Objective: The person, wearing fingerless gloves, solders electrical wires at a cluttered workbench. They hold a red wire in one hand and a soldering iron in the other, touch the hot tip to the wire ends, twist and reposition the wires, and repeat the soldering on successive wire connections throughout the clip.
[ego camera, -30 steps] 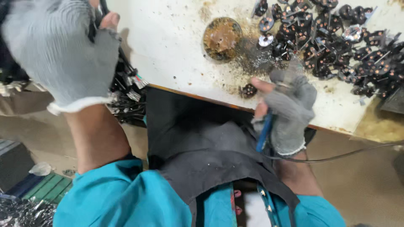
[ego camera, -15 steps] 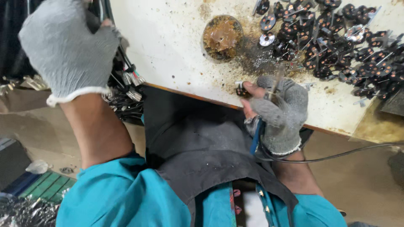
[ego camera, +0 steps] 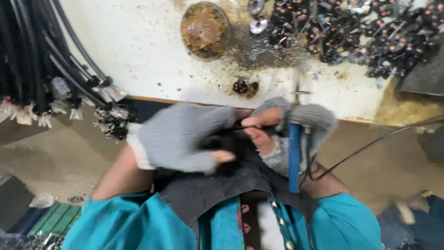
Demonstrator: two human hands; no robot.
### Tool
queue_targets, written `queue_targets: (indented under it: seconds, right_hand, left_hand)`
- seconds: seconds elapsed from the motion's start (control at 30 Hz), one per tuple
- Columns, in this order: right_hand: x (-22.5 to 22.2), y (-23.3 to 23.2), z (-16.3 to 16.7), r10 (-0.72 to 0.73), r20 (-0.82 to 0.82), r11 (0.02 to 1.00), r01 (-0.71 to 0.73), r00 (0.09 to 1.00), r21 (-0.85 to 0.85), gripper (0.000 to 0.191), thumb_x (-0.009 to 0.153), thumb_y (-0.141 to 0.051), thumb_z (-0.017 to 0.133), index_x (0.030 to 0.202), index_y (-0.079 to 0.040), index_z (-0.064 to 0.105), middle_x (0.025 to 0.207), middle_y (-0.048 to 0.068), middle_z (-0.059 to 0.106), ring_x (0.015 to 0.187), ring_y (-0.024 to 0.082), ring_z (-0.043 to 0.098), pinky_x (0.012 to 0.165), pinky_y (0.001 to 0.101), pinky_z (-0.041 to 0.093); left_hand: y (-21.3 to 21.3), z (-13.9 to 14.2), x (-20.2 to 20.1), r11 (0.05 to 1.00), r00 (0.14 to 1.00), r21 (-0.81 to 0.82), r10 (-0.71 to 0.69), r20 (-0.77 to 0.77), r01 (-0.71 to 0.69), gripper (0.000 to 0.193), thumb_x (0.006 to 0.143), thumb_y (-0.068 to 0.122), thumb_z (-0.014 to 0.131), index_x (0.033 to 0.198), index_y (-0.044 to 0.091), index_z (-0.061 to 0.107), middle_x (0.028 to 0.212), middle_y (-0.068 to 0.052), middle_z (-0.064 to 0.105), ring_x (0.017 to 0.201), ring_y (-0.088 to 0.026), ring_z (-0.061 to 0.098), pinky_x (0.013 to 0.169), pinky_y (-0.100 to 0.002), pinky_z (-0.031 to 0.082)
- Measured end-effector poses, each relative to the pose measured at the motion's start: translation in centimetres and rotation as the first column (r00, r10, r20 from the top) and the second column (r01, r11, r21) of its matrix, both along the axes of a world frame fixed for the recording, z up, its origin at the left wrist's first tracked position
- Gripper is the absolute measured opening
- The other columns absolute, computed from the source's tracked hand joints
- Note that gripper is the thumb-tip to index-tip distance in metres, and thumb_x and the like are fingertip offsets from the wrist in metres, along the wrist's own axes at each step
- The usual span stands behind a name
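while my two gloved hands met low over the dark apron [ego camera: 240, 185], my left hand [ego camera: 178, 139] was blurred, fingers curled together by a thin black wire [ego camera: 247, 127]. my right hand [ego camera: 289, 134] pinched that wire and gripped a blue-handled tool [ego camera: 294, 155], tip up. just past them, a small dark plug [ego camera: 240, 86] lay on the white table [ego camera: 143, 51]. farther off sat a rusty round tin [ego camera: 205, 30] and a pile of dark plugs [ego camera: 365, 39].

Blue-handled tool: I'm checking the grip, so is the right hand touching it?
Touching. The head view shows the right hand wrapped around the blue-handled tool.
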State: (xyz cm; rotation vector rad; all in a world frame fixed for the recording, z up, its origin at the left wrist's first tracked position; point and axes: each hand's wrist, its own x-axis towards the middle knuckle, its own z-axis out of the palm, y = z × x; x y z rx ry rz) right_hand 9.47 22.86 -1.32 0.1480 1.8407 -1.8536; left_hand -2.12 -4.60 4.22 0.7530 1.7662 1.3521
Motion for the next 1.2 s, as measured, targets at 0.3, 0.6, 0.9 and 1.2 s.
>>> queue_targets:
  seconds: [0.3,0.6,0.9,1.2]
  right_hand:
    - [-3.7,-1.1,3.6,0.016,-0.129,0.974,0.014,0.992,0.228,0.016,0.091,-0.016,0.077,0.104,-0.007,0.073,0.097,0.005,0.07,0.094,0.015,0.066,0.088,0.0311,0.052]
    - [0.6,1.3,-2.2,0.091,0.137,0.993,-0.1,0.986,0.063,0.011,0.095,-0.017,0.073,0.1,-0.007,0.072,0.092,0.002,0.067,0.088,0.012,0.063,0.081,0.0284,0.051]
    - [0.6,1.1,-13.9,0.443,0.102,0.878,-0.408,0.891,-0.248,0.018,0.107,-0.02,0.06,0.106,-0.004,0.068,0.097,-0.001,0.063,0.091,0.007,0.056,0.084,0.0245,0.049]
    - [1.2,-0.2,-10.4,0.054,0.339,0.985,0.005,0.939,-0.172,0.02,0.105,-0.007,0.066,0.124,-0.001,0.067,0.112,0.004,0.068,0.106,0.008,0.06,0.097,0.0222,0.046]
  left_hand:
    - [1.3,-3.5,4.1,0.973,0.959,-0.12,0.168,-0.229,-0.2,0.033,0.074,0.024,0.076,0.099,0.009,0.06,0.091,-0.013,0.064,0.084,-0.039,0.068,0.066,-0.048,0.051]
    - [2.1,-1.8,1.9,0.982,0.984,-0.071,0.175,0.019,-0.174,0.028,0.101,0.032,0.064,0.091,0.006,0.061,0.081,-0.014,0.058,0.076,-0.038,0.061,0.07,-0.044,0.049]
    - [2.0,-2.1,3.8,0.871,0.879,0.121,0.475,0.041,-0.476,0.013,0.094,0.02,0.074,0.099,0.01,0.068,0.088,-0.008,0.067,0.079,-0.026,0.069,0.074,-0.036,0.054]
    - [2.0,-2.4,3.8,0.886,0.874,0.107,0.463,-0.149,-0.452,0.009,0.094,0.017,0.066,0.098,0.009,0.066,0.093,-0.011,0.066,0.086,-0.033,0.065,0.076,-0.04,0.052]
